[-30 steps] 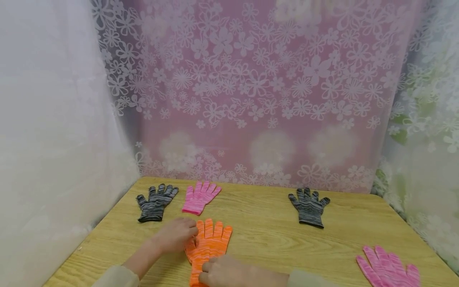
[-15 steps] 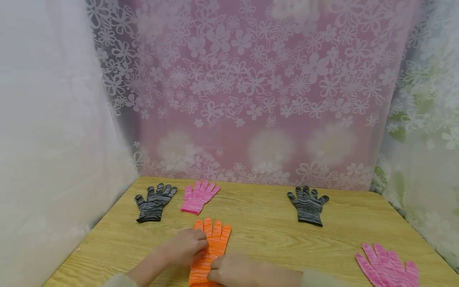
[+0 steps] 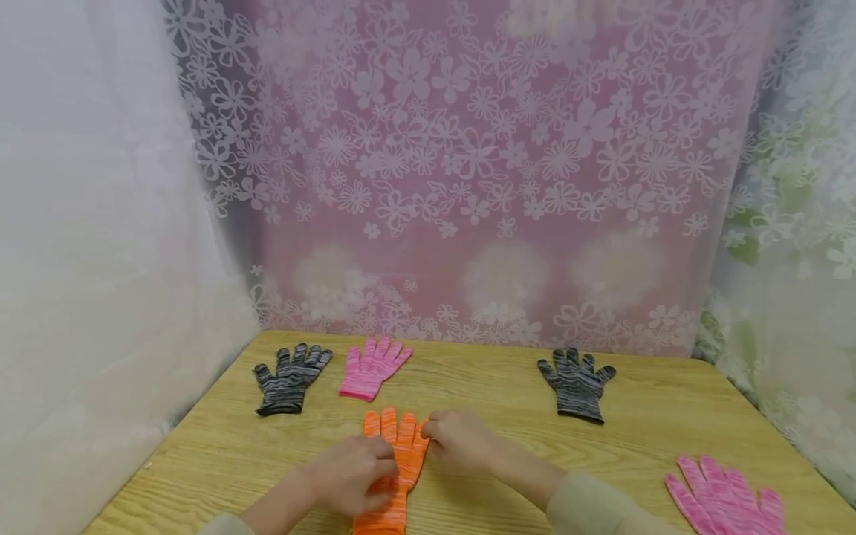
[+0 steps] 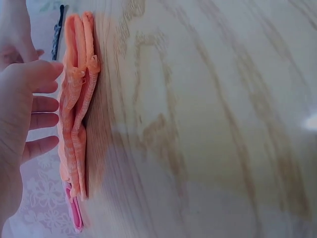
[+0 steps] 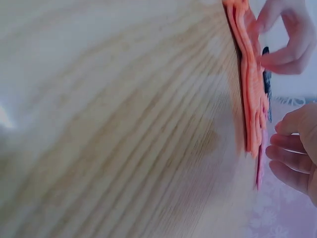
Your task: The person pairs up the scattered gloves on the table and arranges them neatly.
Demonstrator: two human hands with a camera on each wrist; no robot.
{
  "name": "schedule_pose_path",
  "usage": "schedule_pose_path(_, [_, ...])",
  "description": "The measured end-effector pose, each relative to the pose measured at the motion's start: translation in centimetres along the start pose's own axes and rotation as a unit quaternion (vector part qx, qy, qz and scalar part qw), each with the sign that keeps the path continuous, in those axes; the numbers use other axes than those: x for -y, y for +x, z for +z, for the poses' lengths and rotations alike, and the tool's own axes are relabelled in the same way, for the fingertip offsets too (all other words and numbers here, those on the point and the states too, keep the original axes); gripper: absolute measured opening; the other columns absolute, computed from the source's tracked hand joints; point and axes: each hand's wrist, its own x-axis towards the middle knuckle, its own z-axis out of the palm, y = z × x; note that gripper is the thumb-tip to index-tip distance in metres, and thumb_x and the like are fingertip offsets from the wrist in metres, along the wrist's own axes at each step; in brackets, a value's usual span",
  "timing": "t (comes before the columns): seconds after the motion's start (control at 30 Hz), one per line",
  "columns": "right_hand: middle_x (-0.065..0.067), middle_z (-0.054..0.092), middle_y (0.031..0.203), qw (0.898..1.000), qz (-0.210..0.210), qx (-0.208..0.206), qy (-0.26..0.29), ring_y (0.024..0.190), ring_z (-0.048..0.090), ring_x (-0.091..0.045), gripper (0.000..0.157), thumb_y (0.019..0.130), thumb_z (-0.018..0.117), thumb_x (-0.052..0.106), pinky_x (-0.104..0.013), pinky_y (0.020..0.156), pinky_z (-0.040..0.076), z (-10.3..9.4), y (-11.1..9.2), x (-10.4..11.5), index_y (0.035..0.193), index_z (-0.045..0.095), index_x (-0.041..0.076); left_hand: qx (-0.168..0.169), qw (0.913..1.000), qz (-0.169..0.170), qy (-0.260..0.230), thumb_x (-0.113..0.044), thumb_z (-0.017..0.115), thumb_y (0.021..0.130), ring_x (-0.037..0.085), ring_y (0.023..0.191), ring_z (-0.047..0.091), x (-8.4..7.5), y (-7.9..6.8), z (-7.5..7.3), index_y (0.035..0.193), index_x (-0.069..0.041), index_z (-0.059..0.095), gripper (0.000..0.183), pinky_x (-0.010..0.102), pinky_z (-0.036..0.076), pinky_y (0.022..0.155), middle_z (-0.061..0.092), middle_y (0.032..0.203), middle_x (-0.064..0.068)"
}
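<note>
An orange knitted glove (image 3: 409, 464) lies flat at the near middle of the table, fingers pointing away from me. In the left wrist view, the orange glove (image 4: 78, 134) shows stacked layers with rumpled edges. My left hand (image 3: 354, 475) is over its left side, fingers loosely bent, with the fingertips at the fabric. The glove's thumb side is hidden there. Beside the rightmost glove finger is my right hand (image 3: 461, 442), covering that tip in the head view. From the right wrist, my right hand (image 5: 297, 148) has loosely bent fingers with a gap to the glove.
Farther back lie a grey-black striped glove (image 3: 290, 379) and a pink glove (image 3: 374, 369). Another grey-black glove (image 3: 576, 386) is at the back right, and a second pink glove (image 3: 725, 496) at the near right. Patterned curtains (image 3: 481, 186) surround the wooden table (image 3: 508, 416).
My right hand has moved from the orange glove's cuff up to its right fingers. My left hand has shifted right and nearer, over the glove's left side, where the thumb showed before.
</note>
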Motion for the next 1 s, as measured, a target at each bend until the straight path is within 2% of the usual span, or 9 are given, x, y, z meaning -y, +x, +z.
schedule_pose_path(0.17, [0.006,0.050,0.069,0.999,0.023,0.007,-0.032,0.056,0.038,-0.003,0.007,0.081,0.065,0.008,-0.017,0.048,0.030,0.8,0.8,-0.8,0.077,0.062,0.013,-0.003,0.9998,0.019,0.002,-0.029,0.062,0.087,0.003,0.075,0.048,-0.2,0.0,0.0,0.091,-0.020,0.064,0.011,0.011,0.036,0.065,0.052,0.087,-0.009])
schedule_pose_path(0.4, [0.004,0.049,0.069,0.998,0.040,0.010,-0.054,0.057,0.044,-0.006,0.007,0.082,0.065,0.010,-0.019,0.046,0.032,1.6,1.5,-1.0,0.076,0.062,0.014,0.009,0.9994,0.032,0.006,-0.030,0.064,0.084,0.003,0.072,0.045,-0.3,0.0,0.1,0.089,-0.020,0.062,0.011,0.010,0.032,0.063,0.050,0.086,-0.008])
schedule_pose_path(0.67, [0.002,0.053,0.074,0.994,0.073,0.028,-0.079,0.064,0.055,-0.012,0.005,0.081,0.065,0.009,-0.024,0.050,0.041,2.3,2.0,-1.2,0.083,0.064,0.014,0.040,0.9988,0.025,0.011,-0.033,0.062,0.086,0.003,0.072,0.044,-0.2,0.0,0.3,0.094,-0.020,0.061,0.015,0.011,0.031,0.061,0.048,0.087,-0.009])
schedule_pose_path(1.0, [0.002,0.048,0.071,0.993,0.100,0.029,-0.062,0.058,0.051,-0.013,0.005,0.083,0.061,0.010,-0.026,0.046,0.038,2.9,2.4,-1.1,0.080,0.063,0.013,0.051,0.9983,0.021,0.018,-0.033,0.062,0.086,0.003,0.073,0.043,-0.3,-0.1,0.4,0.095,-0.021,0.060,0.016,0.012,0.033,0.063,0.048,0.088,-0.009])
